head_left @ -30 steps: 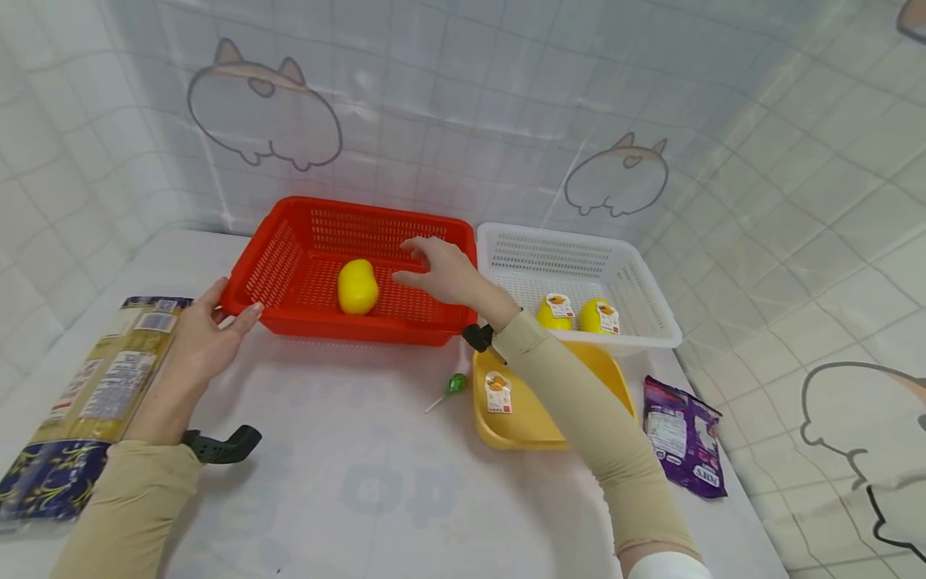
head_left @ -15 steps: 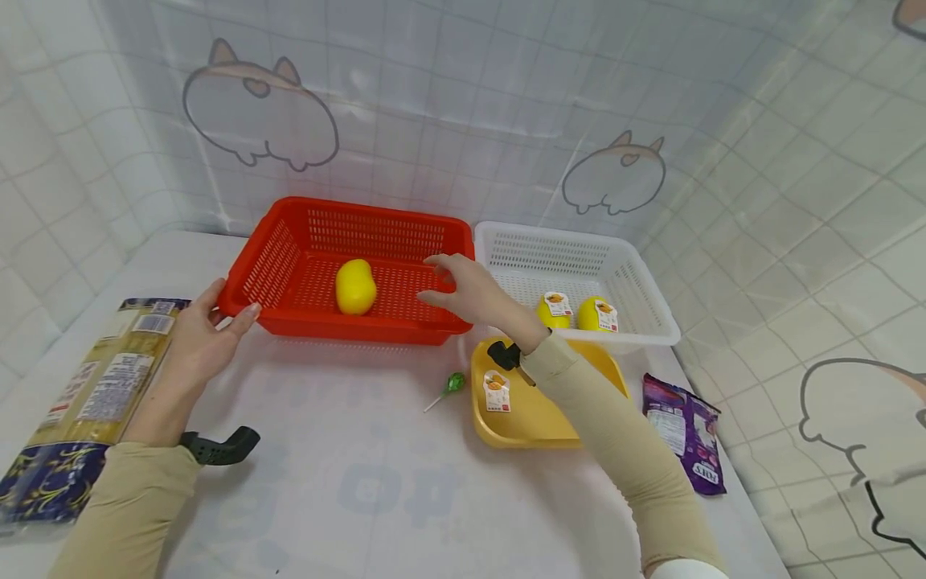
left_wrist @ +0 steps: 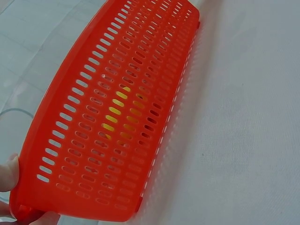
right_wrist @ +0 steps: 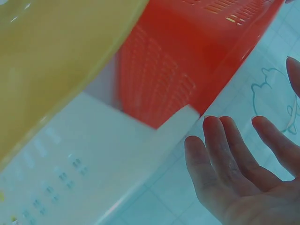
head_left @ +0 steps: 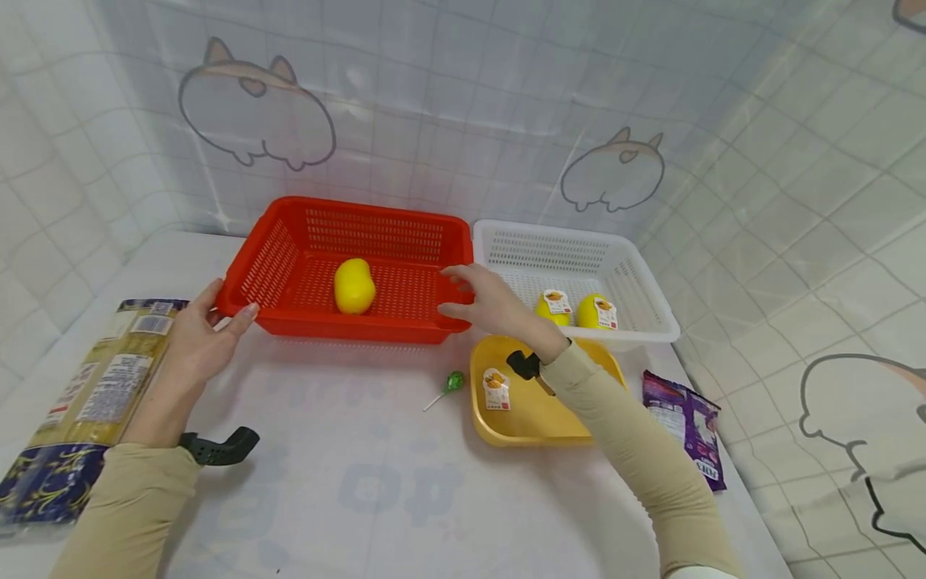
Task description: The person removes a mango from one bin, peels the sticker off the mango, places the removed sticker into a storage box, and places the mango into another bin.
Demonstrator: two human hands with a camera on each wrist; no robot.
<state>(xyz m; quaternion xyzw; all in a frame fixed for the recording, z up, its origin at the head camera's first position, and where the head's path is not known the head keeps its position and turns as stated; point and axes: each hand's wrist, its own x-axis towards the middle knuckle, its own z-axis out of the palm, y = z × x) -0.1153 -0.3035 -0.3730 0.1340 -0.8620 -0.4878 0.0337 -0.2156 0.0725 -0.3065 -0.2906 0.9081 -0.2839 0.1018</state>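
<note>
At the front left corner of the red basket (head_left: 347, 326), my left hand (head_left: 198, 338) grips the rim between thumb and fingers; the left wrist view shows those fingertips (left_wrist: 8, 173) at the basket's edge. A smooth yellow mango (head_left: 354, 286) lies inside, left of the middle, and shows through the slots in the left wrist view. My right hand (head_left: 499, 305) hovers at the basket's right end, its fingers loosely bent and apart. Nothing is between them in the right wrist view, where the hand (right_wrist: 253, 187) appears beside the corner where the red and white baskets meet.
Right of the red basket stands a white basket (head_left: 637, 281) with two stickered yellow fruits (head_left: 596, 312). A yellow tray (head_left: 521, 430) with a sticker sits in front of it. Also here are a green lollipop (head_left: 453, 382), a purple packet (head_left: 687, 430) and a noodle pack (head_left: 108, 394).
My right hand has drawn back to the right and slightly toward me, from over the red basket's inside to its right end. The left hand stays on the rim.
</note>
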